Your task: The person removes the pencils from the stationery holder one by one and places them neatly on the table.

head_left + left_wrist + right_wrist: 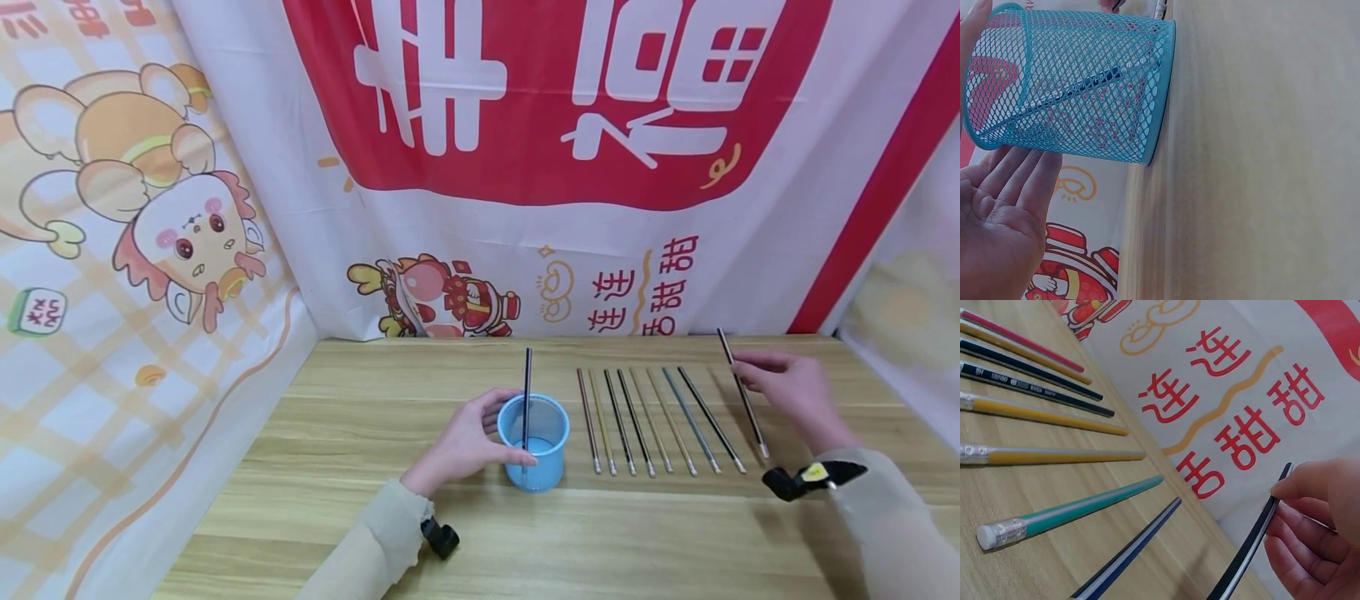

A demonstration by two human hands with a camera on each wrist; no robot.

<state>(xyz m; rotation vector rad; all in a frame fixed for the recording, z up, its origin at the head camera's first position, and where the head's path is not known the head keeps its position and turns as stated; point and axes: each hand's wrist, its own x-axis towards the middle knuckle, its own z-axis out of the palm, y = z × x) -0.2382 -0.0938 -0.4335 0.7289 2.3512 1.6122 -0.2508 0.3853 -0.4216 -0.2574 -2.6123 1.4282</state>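
Note:
My left hand [468, 437] holds a light blue mesh pencil cup [551, 477] that stands upright on the table, thumb on the near side and fingers at the far side. One dark pencil [528, 375] leans inside the cup, its upper part above the rim. At the right, my right hand [798, 392] pinches a black pencil with a pale stripe [1247, 544] between thumb and fingers, near its upper end. That pencil slants over the table, its eraser end low and toward me.
Left of the right hand, several pencils lie side by side, erasers toward me, among them a red pencil [587, 417], a teal pencil [1079, 505] and a dark blue pencil [1132, 553]. A printed cloth [450, 217] hangs along the back edge of the wooden table [600, 542].

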